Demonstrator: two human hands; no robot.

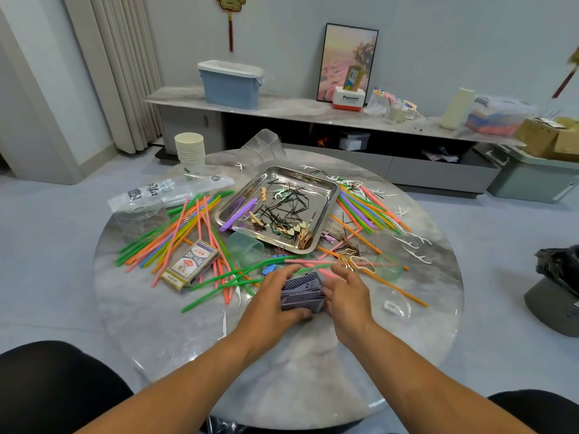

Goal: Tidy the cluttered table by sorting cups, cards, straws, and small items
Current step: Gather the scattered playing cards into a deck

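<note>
Near edge, six o'clock of the table (282,371): deck (302,294) of blue-backed cards, slightly fanned and uneven, clasped between both hands. Left hand (275,300) curled round its left side, thumb under the near edge; right hand (347,292) against the right side, fingers bent toward the cards, grip there hard to confirm. Seemingly mid-squaring, so card sorting only just begun.

At eight o'clock, card box (191,261) lying open-ended among straws (175,233), waiting for the deck by the look of it.

Centre: steel tray (326,195) holding hairpins, clips and two purple straws, so small items partly gathered, still mixed. Green cup (244,247) tipped on its side just by the tray's near corner.

Straws fanned loose at nine and two o'clock, none bundled. White floss picks (413,245) scattered at three o'clock.

Far, eleven o'clock: paper cups (190,150) already stacked. Most of the tidying judged still ahead.
</note>
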